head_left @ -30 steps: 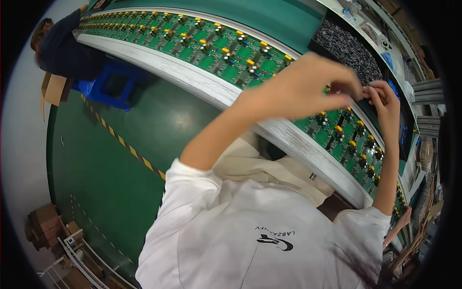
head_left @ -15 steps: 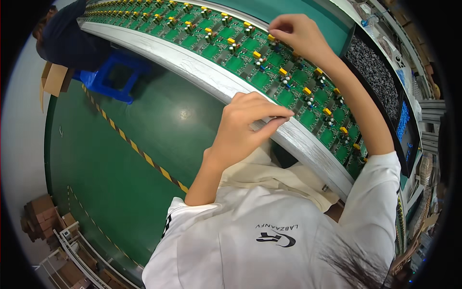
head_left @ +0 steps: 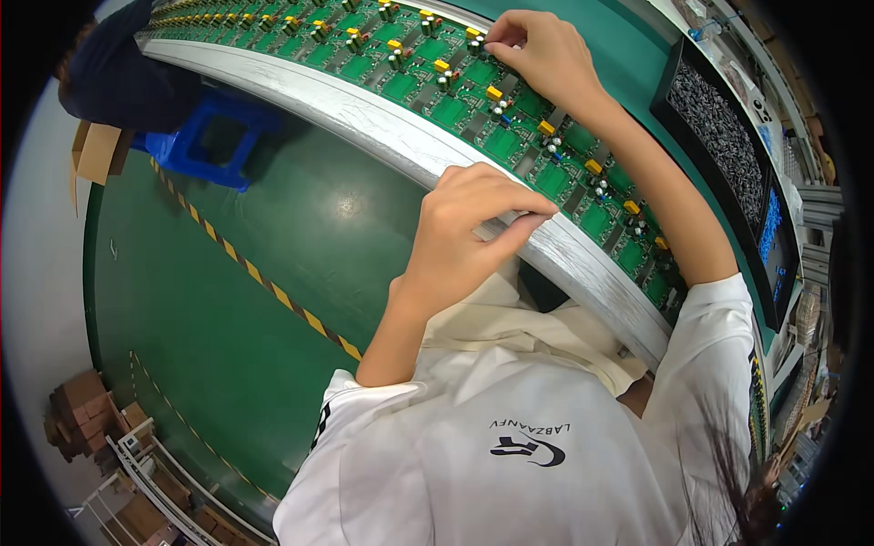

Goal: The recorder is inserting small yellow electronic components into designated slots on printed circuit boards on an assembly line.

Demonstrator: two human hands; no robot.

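Green circuit boards (head_left: 501,144) lie in a long run along the rail, carrying yellow block-shaped parts and small round capacitors. My right hand (head_left: 551,64) reaches over the boards, its thumb and forefinger pinched together beside a yellow part (head_left: 472,34) near the far edge. Whatever lies between those fingertips is too small to make out. Above the silver rail (head_left: 401,136) my left hand (head_left: 464,232) hovers, thumb and fingertips closed together; I cannot see clearly what they hold.
Right of my right arm stands a black tray (head_left: 678,114) with a heap of small dark parts (head_left: 719,136) and blue parts (head_left: 772,227). A blue stool (head_left: 182,146) and another person (head_left: 127,77) are at the far left. Striped tape (head_left: 273,289) crosses the green floor.
My right hand has shifted left and slightly farther away along the boards, still pinched. My left hand stays almost where it was. The whole view has shifted slightly.
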